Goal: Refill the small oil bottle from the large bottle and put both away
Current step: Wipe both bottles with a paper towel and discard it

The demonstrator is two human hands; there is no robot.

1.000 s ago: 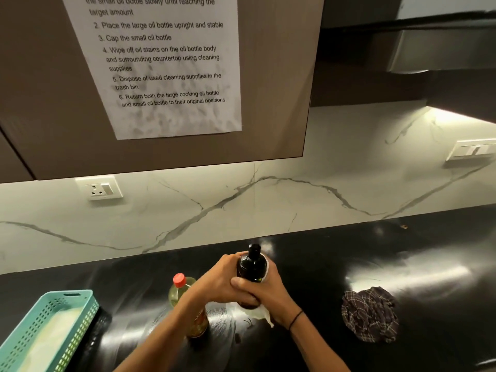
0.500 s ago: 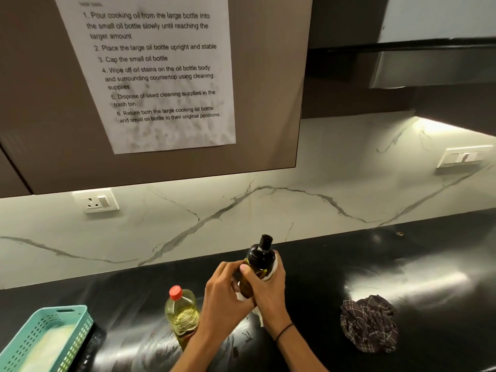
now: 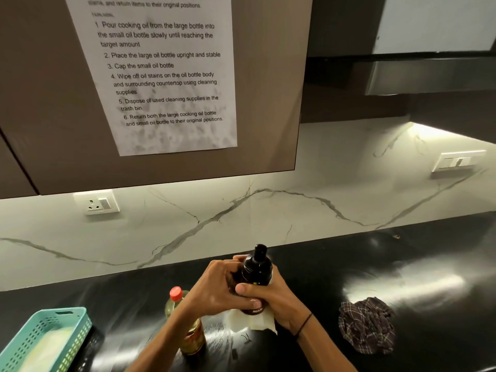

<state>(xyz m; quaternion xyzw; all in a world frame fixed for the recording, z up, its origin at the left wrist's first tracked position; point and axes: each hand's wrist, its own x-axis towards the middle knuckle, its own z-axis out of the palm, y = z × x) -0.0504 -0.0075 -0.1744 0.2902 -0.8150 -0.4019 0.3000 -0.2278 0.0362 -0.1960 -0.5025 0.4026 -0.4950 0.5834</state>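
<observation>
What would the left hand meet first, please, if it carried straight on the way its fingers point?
The left hand already grips the dark small oil bottle; directly beyond lies the right hand, probably next.

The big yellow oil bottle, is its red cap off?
No, the red cap sits on the big yellow oil bottle standing upright.

- Small oil bottle (image 3: pixel 256 269) midsection covered by both hands; label mostly hidden.
- Large bottle (image 3: pixel 185 318) partly behind left forearm.
- Teal basket (image 3: pixel 53 336) cropped at left and bottom edges.
- Instruction sheet (image 3: pixel 161 76) top cropped, top lines blurred.
</observation>
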